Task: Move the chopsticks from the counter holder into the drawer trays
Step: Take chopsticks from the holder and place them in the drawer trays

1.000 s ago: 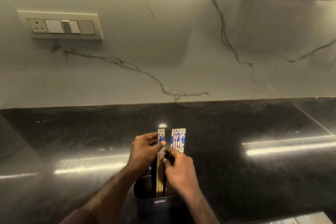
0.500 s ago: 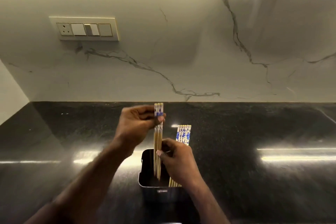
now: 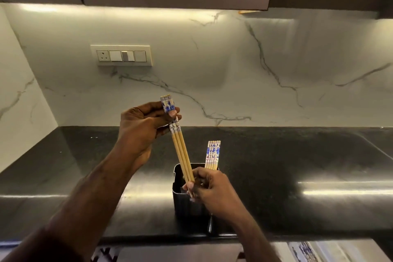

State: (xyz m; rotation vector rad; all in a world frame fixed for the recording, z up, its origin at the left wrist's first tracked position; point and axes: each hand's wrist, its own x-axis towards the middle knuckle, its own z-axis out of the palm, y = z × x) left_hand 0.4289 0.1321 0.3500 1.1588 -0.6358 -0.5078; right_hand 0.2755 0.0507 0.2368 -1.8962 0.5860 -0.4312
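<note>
I observe the left hand [image 3: 142, 130] gripping a small bundle of chopsticks [image 3: 180, 151] by its blue-and-white patterned tops, tilted, above the black holder [image 3: 187, 202] on the dark counter [image 3: 297, 155]. The right hand [image 3: 212, 191] pinches the bundle's lower tips at the holder's mouth. A second bundle [image 3: 213, 154] stands upright inside the holder.

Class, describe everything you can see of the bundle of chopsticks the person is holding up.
The held chopsticks are a small bunch, seemingly three, pale wood-coloured sticks with white-and-blue patterned tops. They tilt, tops up and to the left, thin ends down to the right over the dark holder. The left hand pinches the patterned tops; the right hand grips the lower ends. They are lifted out of the holder.
</note>
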